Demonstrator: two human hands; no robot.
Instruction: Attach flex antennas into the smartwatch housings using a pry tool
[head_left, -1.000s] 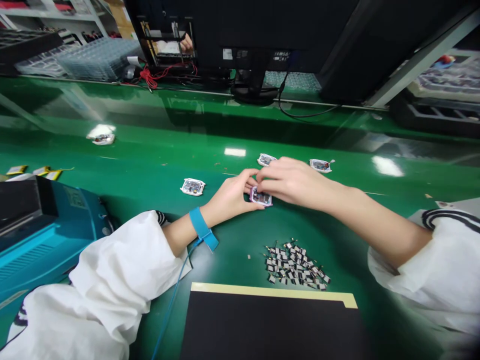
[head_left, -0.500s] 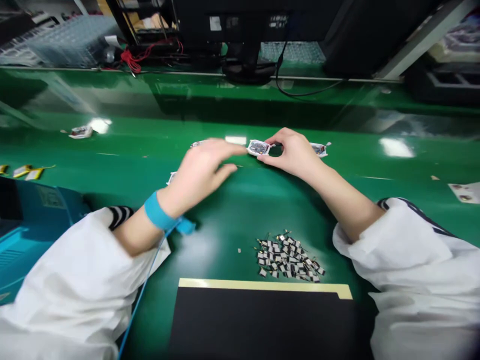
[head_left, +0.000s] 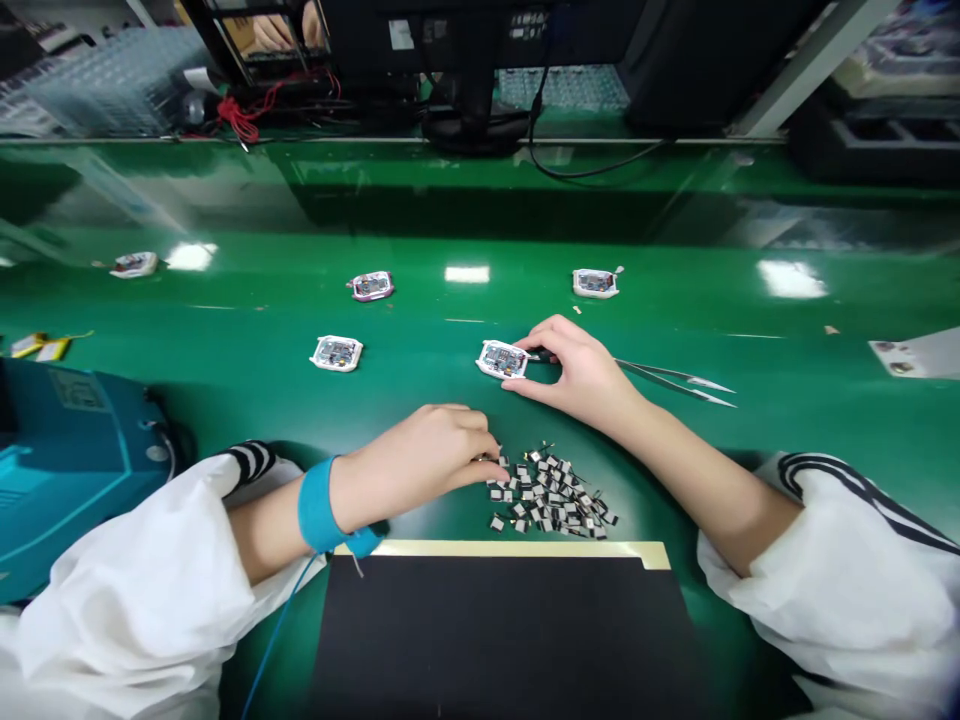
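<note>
My right hand [head_left: 577, 370] grips a small white housing with a circuit board [head_left: 503, 359] between thumb and forefinger. A pair of tweezers [head_left: 671, 378] passes behind that hand, tips pointing right; whether the palm holds it I cannot tell. Down at the heap of small grey-and-black parts with short leads [head_left: 559, 495], my left hand [head_left: 427, 455] has its fingers pinched together at the heap's left edge. What sits between those fingertips is hidden. Similar white housings with boards lie around: one to the left [head_left: 337, 353], one behind it [head_left: 372, 286], another at the back right [head_left: 595, 283].
A black mat with a yellow edge [head_left: 495, 549] lies in front. At left are a blue bin [head_left: 82, 450], yellow battery-like packs [head_left: 52, 349] and one more housing [head_left: 135, 265]. A monitor stand [head_left: 476, 125] and cables are behind. A blue cord runs from my left wristband [head_left: 319, 505].
My left hand has come down from beside the housing to the heap. My right hand has brought its housing nearer to me, and the tweezers now show. Two housings on the left are uncovered.
</note>
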